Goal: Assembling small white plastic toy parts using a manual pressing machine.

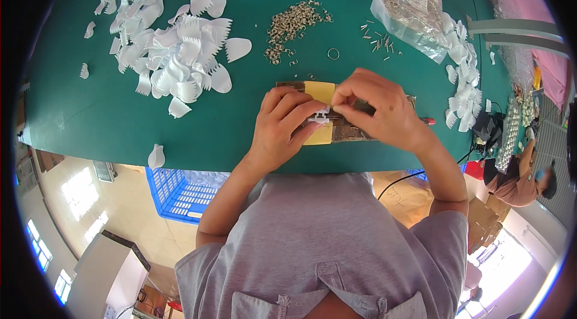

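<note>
At the table's near edge, my left hand (281, 125) is closed on a white toothed plastic clip piece (319, 117), its thumb and fingertips on the left side. My right hand (380, 104) is pinched just right of it, with thumb and forefinger together. Anything between those fingertips is too small or hidden to make out. Both hands rest over a dark, worn work block (348, 133) that has a wide yellow band (319, 90) across it. The clip piece sits over the yellow band, partly covered by my fingers.
White toothed clip pieces (186, 54) are heaped at left, with another pile (464, 78) at right. Beyond the block lie small metal springs (294, 24), a ring (333, 53), thin pins (381, 41) and bags of metal parts (409, 6). A blue basket (174, 196) stands below the table edge.
</note>
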Available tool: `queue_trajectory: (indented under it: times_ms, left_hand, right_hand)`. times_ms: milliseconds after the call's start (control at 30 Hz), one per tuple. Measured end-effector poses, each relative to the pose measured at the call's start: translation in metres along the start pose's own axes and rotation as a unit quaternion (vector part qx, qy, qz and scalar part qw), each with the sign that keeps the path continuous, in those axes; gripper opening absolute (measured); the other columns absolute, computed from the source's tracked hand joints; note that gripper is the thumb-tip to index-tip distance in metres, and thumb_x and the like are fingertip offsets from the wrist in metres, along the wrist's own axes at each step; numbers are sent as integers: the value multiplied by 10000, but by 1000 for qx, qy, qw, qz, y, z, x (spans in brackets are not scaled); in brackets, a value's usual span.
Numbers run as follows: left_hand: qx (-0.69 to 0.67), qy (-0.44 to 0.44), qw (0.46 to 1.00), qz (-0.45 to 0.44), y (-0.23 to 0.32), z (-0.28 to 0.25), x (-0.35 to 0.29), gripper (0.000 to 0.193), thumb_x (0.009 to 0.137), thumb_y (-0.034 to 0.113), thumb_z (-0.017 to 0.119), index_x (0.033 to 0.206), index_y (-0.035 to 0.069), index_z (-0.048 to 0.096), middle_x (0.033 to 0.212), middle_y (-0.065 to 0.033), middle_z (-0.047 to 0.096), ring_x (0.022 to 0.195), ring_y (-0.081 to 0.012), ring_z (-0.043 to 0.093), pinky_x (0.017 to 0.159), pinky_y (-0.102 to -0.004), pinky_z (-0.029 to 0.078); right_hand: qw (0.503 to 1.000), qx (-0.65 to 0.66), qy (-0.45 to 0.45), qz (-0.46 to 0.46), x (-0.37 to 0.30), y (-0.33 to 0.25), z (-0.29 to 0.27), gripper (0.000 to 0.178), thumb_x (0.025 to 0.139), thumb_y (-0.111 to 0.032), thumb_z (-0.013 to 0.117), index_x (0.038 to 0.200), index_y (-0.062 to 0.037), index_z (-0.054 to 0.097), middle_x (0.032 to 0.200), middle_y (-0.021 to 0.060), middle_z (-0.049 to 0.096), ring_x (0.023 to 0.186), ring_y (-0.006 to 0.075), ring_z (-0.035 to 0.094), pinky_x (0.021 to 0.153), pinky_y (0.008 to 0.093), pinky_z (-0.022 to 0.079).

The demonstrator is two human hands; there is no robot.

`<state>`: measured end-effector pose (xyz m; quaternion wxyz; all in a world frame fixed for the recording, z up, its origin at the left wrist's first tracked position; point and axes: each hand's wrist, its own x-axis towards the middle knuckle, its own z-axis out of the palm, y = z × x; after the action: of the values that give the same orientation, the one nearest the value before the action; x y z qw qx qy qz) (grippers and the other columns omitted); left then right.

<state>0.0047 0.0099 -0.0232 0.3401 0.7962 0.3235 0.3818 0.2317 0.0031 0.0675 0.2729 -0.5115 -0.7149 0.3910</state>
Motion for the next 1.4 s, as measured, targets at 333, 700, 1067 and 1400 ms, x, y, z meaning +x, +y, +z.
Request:
queue_trajectory:
  times_ms: [333, 700, 1067, 1400]
  left_hand:
    - [0, 4, 1000, -6, -1, 0, -2, 397, 728, 76, 844, 1110, 116, 743, 1099, -39, 678, 1082, -299, 601, 950, -461, 506]
    - [7, 4, 1000, 4, 0, -1, -1, 371, 771, 98, 828, 1132, 138, 749, 1089, -39, 673, 1092, -299, 604, 951, -450, 496]
    - [8, 7, 1000, 20, -2, 0, -2, 417, 736, 82, 859, 1133, 117, 738, 1096, -51, 686, 1062, -309, 618, 951, -460, 521]
    - [-2, 4, 1000, 5, -1, -2, -1, 346, 789, 122, 823, 1125, 143, 743, 1088, -20, 672, 1086, -280, 612, 941, -440, 490]
  right_hand:
    - [980, -170, 39, -95, -12, -1, 19, 177, 836, -79, 802, 968, -86, 684, 871, 11, 691, 843, 222, 640, 781, 369, 504]
    - [987, -158, 8, -12, 46, 36, 20, 70, 917, -99, 703, 984, -83, 692, 902, 53, 692, 919, 269, 676, 778, 408, 564]
    - [967, -226, -14, -117, 80, 53, 43, 113, 886, -119, 709, 992, -86, 688, 927, 70, 640, 934, 292, 647, 817, 431, 560]
    - [996, 23, 21, 81, 41, 26, 0, 104, 924, -48, 749, 1016, -12, 716, 917, 39, 720, 811, 98, 695, 738, 266, 569]
